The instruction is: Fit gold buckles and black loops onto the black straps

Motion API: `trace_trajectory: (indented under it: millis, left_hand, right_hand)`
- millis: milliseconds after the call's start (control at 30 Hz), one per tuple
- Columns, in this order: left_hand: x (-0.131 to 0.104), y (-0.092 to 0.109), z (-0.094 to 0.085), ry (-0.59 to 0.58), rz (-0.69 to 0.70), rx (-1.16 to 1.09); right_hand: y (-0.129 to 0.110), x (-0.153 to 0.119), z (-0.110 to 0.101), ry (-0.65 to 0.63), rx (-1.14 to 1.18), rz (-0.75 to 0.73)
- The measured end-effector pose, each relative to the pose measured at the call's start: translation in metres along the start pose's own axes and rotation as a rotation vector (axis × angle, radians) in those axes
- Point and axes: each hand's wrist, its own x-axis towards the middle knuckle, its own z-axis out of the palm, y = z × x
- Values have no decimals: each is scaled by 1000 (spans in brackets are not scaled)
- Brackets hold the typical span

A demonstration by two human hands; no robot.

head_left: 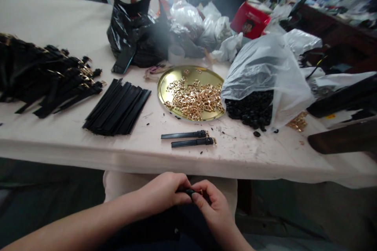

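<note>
- Pale cloth (132, 157) is covering the table, its front edge hanging just beyond the person's lap.
- A small black piece (190, 192) is resting between the hands, above the lap.
- The left hand (165, 189) is pinching one side between thumb and forefinger, probably for steadiness.
- The right hand (214, 204) is pinching the other side with thumb and fingertips, its fingers bending inward; the close grip is likely giving fine control.
- Two buckled straps (184, 135) are lying side by side near the edge, apparently for easy reach.
- A gold dish (173, 73) is containing loose buckles (197, 100), its rim probably preventing scatter.
- Flat black strips (118, 108) are lying roughly parallel, left of the dish, seemingly for single pickup.
- A plastic bag (265, 60) is spilling black bits (250, 110) on the right.
</note>
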Motion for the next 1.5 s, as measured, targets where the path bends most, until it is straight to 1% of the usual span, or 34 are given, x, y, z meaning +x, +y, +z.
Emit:
trace_trajectory:
  millis: [67,133,200,267,367,433,467,500,533,567,600,633,667,733,800,867,900,967,1033,1067,1100,1133,1167,1200,1233,1267,1300,1333,1367,1433,1467,1500]
  left_hand:
    - [3,7,-15,41,37,66]
    - [6,15,-28,105,83,189]
    - [13,22,-37,205,125,307]
    - [25,27,-42,335,171,388]
    - [50,22,-51,515,245,489]
    - [62,12,-63,593,263,564]
    - [64,6,-72,631,267,589]
    - [63,-1,-82,665,240,620]
    - [59,-8,-94,701,182,652]
    - [53,-16,-106,735,91,689]
    - [45,-23,-119,777,-64,731]
    - [37,-32,-131,820,-168,744]
    - [30,-40,-142,857,-239,748]
    - [22,-58,-158,905,-377,747]
    - [21,-72,-164,911,-451,739]
    - [23,-78,-164,909,-471,733]
    - [22,-77,-163,912,-465,730]
    - [18,-68,-159,928,-437,724]
    - [8,-52,-152,949,-350,715]
    - [3,-43,-147,950,-272,708]
    - [-3,-34,-140,943,-126,701]
    - [-8,-25,-131,910,27,701]
    - [-13,-17,-121,859,177,714]
    - [-16,-11,-109,804,316,740]
    - [-19,-6,-97,753,429,766]
    - [-20,-2,-84,723,515,783]
    - [-20,0,-73,723,570,783]
    - [-20,2,-64,756,589,755]
    - [-19,2,-56,814,577,693]
    - [-15,2,-44,948,482,462]
    - [-13,3,-40,966,411,293]
    - [-11,4,-36,926,336,92]
  right_hand:
    - [-5,10,-7,40,-41,-76]
    - [-10,23,-13,78,-103,-161]
    - [-16,38,-19,117,-183,-225]
    - [-19,58,-28,184,-299,-309]
    - [-15,98,-40,279,-565,-504]
    - [-5,127,-42,309,-775,-616]
    - [2,139,-42,312,-859,-667]
    - [10,149,-41,306,-926,-714]
    - [17,156,-40,304,-971,-758]
    - [24,161,-39,306,-1000,-789]
    - [29,164,-38,316,-1017,-808]
    - [33,165,-37,334,-1027,-813]
    - [34,164,-36,354,-1033,-804]
    - [34,161,-35,389,-1034,-776]
    - [30,159,-34,418,-1023,-744]
    - [25,157,-33,451,-993,-712]
    - [22,155,-33,466,-969,-697]
    - [15,150,-33,484,-887,-674]
    - [5,140,-33,500,-747,-647]
    - [-2,132,-33,499,-647,-616]
    - [-10,123,-32,485,-521,-573]
    - [-18,113,-30,446,-367,-511]
    - [-27,103,-27,374,-187,-439]
    - [-36,92,-24,274,-8,-360]
    - [-44,81,-21,176,131,-275]
    - [-50,70,-18,100,217,-191]
    - [-55,60,-17,62,256,-124]
    - [-58,51,-16,70,253,-74]
    - [-58,42,-16,118,225,-45]
    - [-53,27,-17,272,154,-36]
    - [-48,21,-18,341,120,-38]
    - [-43,15,-18,392,89,-38]
